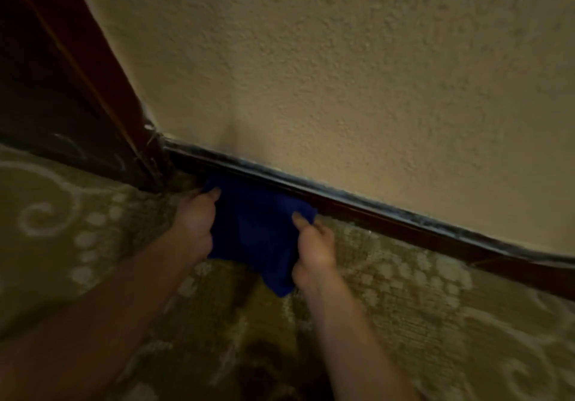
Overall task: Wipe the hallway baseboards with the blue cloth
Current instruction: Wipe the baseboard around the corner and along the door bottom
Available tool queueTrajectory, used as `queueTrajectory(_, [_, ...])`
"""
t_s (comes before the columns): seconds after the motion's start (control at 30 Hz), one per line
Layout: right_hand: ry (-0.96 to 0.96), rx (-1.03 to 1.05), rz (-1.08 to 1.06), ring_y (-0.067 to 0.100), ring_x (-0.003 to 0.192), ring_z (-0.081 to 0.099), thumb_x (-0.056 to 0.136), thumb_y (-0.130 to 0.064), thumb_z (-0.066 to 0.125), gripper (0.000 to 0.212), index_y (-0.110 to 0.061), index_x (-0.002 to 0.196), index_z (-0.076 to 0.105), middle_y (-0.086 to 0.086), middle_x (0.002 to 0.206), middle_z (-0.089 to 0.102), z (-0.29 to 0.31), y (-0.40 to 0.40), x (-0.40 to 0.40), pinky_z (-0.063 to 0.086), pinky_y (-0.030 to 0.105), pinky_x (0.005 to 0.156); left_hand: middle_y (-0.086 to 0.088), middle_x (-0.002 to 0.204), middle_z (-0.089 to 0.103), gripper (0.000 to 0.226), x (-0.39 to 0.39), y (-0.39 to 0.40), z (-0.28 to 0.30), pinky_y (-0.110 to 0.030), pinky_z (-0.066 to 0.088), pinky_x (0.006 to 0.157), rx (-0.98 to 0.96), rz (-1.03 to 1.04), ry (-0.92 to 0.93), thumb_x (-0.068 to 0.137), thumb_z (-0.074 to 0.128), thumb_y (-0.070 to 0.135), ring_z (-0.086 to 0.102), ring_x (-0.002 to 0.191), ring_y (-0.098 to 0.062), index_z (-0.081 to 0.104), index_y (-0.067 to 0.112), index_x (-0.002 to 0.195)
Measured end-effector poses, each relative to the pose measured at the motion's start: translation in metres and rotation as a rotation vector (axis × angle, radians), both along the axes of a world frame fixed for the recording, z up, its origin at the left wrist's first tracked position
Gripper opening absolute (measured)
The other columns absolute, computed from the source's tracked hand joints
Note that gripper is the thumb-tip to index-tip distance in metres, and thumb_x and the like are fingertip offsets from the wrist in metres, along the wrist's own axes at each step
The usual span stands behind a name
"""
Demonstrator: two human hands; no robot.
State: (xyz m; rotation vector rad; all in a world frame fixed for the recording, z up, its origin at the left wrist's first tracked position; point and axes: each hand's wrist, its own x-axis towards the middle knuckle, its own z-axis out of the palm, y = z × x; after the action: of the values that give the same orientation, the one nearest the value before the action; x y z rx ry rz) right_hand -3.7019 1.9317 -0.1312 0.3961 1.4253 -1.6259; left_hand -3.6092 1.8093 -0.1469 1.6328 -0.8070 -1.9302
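Observation:
The blue cloth (253, 232) is stretched between both hands just in front of the dark wooden baseboard (389, 217). Its upper edge lies against the baseboard near the left corner. My left hand (196, 223) pinches the cloth's left edge, thumb on top. My right hand (314, 248) pinches the right edge, thumb pointing toward the wall. A lower corner of the cloth hangs down between my forearms. The baseboard's top rim looks dusty and pale.
A textured beige wall (342, 74) rises above the baseboard. A dark red-brown door frame (93, 89) meets the baseboard at the left corner. Patterned olive carpet (435, 307) with pale swirls covers the floor.

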Motion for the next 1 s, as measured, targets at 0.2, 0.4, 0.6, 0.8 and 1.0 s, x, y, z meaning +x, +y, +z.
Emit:
queueTrajectory(0.2, [-0.001,0.017,0.025,0.035,0.098,0.067,0.097,-0.009,0.057,0.011,-0.013,0.107,0.059,0.019,0.109,0.069,-0.002,-0.006,-0.008,0.054,0.054,0.091,-0.012,0.114,0.069,0.028,0.004,-0.011,-0.005,-0.039,0.055,0.066,0.003,-0.022,0.03,0.096,0.059,0.027,0.068,0.089,-0.033,0.062,0.02,0.123])
queueTrajectory(0.4, [0.018,-0.087,0.056,0.033,0.109,0.065,0.095,-0.015,0.062,0.02,-0.009,0.114,0.064,0.011,0.11,0.071,0.001,-0.011,-0.002,0.049,0.055,0.1,0.001,0.109,0.068,0.028,0.016,-0.028,0.007,-0.034,0.054,0.064,-0.114,-0.012,0.076,0.098,0.058,0.028,0.068,0.091,-0.022,0.056,0.022,0.126])
queueTrajectory(0.6, [-0.007,0.069,0.1,0.023,0.088,0.059,0.097,-0.01,0.057,0.003,-0.013,0.097,0.059,0.007,0.094,0.061,0.003,-0.024,0.003,0.05,0.042,0.096,-0.011,0.126,0.065,0.049,0.02,-0.032,-0.02,-0.038,0.058,0.06,-0.031,0.04,0.013,0.093,0.063,0.029,0.068,0.095,-0.032,0.052,0.021,0.14])
queueTrajectory(0.8, [0.037,-0.068,0.104,0.031,0.099,0.067,0.094,-0.017,0.062,0.008,-0.018,0.088,0.066,0.006,0.093,0.071,0.01,-0.042,0.017,0.053,0.05,0.095,-0.003,0.129,0.064,0.05,0.028,-0.05,0.009,-0.037,0.056,0.069,-0.198,0.118,0.056,0.093,0.06,0.032,0.066,0.099,-0.024,0.049,0.025,0.142])
queueTrajectory(1.0, [-0.004,0.054,0.133,0.03,0.105,0.062,0.096,-0.013,0.059,0.019,-0.014,0.114,0.065,0.012,0.116,0.067,0.0,-0.049,0.026,0.049,0.05,0.101,-0.008,0.135,0.057,0.049,0.024,-0.027,0.004,-0.052,0.051,0.096,-0.187,0.128,-0.094,0.097,0.056,0.028,0.06,0.114,-0.034,0.045,0.019,0.145])
